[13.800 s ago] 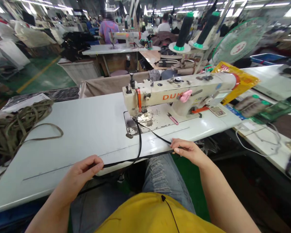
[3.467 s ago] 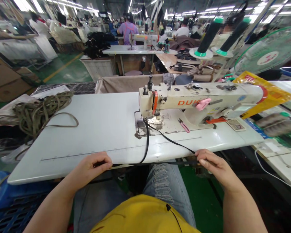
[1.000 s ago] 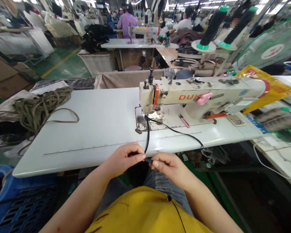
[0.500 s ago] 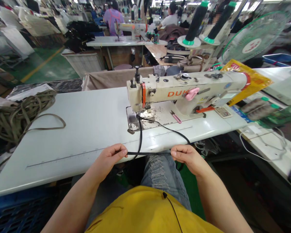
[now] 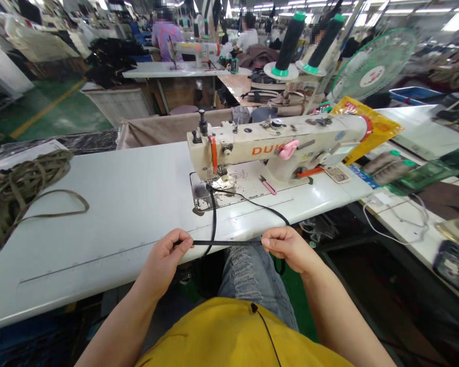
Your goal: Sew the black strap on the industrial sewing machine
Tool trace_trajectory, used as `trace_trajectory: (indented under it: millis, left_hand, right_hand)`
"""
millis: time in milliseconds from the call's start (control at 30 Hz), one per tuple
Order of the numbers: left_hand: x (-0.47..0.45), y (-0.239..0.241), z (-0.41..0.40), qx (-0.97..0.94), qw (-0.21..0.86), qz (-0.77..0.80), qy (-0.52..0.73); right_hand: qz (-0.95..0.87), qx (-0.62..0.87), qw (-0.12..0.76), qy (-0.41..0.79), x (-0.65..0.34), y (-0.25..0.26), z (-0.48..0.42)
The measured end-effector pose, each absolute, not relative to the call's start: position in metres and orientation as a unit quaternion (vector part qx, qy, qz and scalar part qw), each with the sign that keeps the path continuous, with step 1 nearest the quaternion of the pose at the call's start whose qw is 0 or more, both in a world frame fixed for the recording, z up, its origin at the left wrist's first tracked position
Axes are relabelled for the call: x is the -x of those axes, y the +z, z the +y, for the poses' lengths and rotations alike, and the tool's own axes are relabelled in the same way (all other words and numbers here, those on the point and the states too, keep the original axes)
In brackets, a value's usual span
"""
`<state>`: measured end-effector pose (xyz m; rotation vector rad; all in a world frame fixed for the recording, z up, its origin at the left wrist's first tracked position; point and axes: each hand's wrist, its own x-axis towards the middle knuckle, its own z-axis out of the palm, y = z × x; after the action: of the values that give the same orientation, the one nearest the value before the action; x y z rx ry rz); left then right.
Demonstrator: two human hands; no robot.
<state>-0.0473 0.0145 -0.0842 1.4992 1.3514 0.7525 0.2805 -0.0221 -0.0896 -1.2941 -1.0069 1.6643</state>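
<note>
Stretched level between my hands is a narrow black strap (image 5: 227,243), near the front edge of the sewing table (image 5: 99,214). My left hand (image 5: 173,250) pinches one end of this stretch between thumb and fingers. At the other end, my right hand (image 5: 285,245) grips it the same way. Two lengths of black strap run from under the needle area of the sewing machine (image 5: 279,145) towards me. One passes down across the held stretch; the other curves right towards my right hand. Pink-handled thread snips (image 5: 268,185) lie on the machine bed.
A heap of olive webbing (image 5: 26,188) lies on the table's left end. Black thread cones (image 5: 289,43) and a green fan (image 5: 375,66) stand behind the machine. A phone (image 5: 456,267) rests at the far right. A person in purple (image 5: 166,38) is at another machine.
The view has shifted a little, so the machine and table appear farther left. Both hands keep their hold on the strap, at about the same distance apart.
</note>
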Motion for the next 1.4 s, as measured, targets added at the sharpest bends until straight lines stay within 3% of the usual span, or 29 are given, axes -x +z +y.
trace_trajectory:
  millis: [367,533,933,1167,1400]
  left_hand:
    - [0.049,-0.09,0.016,-0.612,0.483,0.541,0.316]
    - [0.068,-0.081,0.021,-0.636,0.515,0.514,0.255]
    - [0.138,-0.067,0.027,-0.42,0.571,0.46,0.535]
    - [0.14,-0.066,0.026,-0.384,0.626,0.409,0.542]
    - [0.131,-0.069,0.022,-0.346,0.592,0.447,0.575]
  right_hand:
    - [-0.423,0.513,0.389,0.637,-0.281,-0.086,-0.023]
    - [-0.446,0.537,0.364,0.616,-0.297,-0.086,-0.026]
    - [-0.24,0.583,0.609,0.482,-0.37,-0.073,-0.029]
    - [-0.231,0.61,0.624,0.429,-0.377,-0.07,-0.03]
    - [-0.087,0.618,0.666,0.409,-0.386,-0.068,-0.026]
